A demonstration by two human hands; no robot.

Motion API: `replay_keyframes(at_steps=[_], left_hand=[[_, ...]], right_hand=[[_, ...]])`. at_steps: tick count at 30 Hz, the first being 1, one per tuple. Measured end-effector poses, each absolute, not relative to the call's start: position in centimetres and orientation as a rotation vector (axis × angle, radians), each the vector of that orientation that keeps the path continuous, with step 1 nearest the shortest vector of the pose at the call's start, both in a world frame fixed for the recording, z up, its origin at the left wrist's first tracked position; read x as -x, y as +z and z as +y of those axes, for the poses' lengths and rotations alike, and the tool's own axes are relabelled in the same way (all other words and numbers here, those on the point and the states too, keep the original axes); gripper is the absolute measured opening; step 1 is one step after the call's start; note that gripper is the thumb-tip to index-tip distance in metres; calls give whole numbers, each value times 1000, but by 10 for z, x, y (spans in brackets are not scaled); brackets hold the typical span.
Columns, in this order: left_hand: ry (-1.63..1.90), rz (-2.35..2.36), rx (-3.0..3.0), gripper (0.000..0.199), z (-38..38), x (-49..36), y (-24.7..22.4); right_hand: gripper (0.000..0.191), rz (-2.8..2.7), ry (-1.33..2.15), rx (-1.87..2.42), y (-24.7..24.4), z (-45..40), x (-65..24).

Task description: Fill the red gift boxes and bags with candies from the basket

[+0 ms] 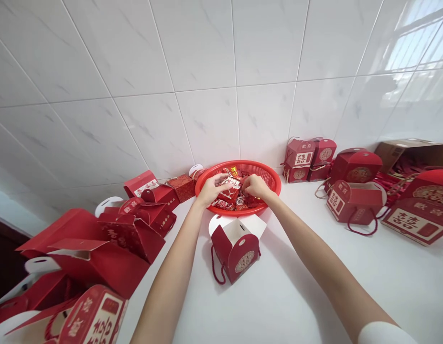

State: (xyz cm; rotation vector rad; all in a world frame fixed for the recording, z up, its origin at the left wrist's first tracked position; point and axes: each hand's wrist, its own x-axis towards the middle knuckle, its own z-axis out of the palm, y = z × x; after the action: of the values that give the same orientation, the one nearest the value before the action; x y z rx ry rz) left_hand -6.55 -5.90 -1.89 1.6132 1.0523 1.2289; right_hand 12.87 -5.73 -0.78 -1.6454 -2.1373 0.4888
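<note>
A red plastic basket (273, 184) with mesh sides holds wrapped candies (230, 193) in red, white and gold. Over its left side is my left hand (211, 190), fingers apart and nothing seen held, close to a red-and-white packet. On the right side my right hand (256, 186) reaches down among the candies with its fingers curled together; whatever they hold is hidden. In front of the basket, between my forearms, stands a small dark red gift box (239, 253) with its top flaps open, a pale inside and red cord handles.
Several open red boxes (99, 263) crowd the left side of the white table (278, 306). More red boxes (355, 203) stand at the right, some stacked by the wall (207, 124). A brown cardboard carton (393, 150) with red contents is at the far right.
</note>
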Motion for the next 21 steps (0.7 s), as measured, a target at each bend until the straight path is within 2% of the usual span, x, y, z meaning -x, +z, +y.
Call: replay_keyframes(at_steps=[5,14,18,21], left_hand=[[1208,1055,-1620,61,-62,65,-17],[1215,1086,-1628,60,-60,66,-19],[1192,1064,-1626,57,-60,66,-20],[1191,1066,-1630,54,-61,66,-20]], right_hand=[[42,-2043,446,1628,-11,-54,-129],[32,-2350,422,1893,-6,-60,-127],[27,-2460,465,1801,-10,-57,-125],[33,-2583,576,1609,-9,-56,-125]])
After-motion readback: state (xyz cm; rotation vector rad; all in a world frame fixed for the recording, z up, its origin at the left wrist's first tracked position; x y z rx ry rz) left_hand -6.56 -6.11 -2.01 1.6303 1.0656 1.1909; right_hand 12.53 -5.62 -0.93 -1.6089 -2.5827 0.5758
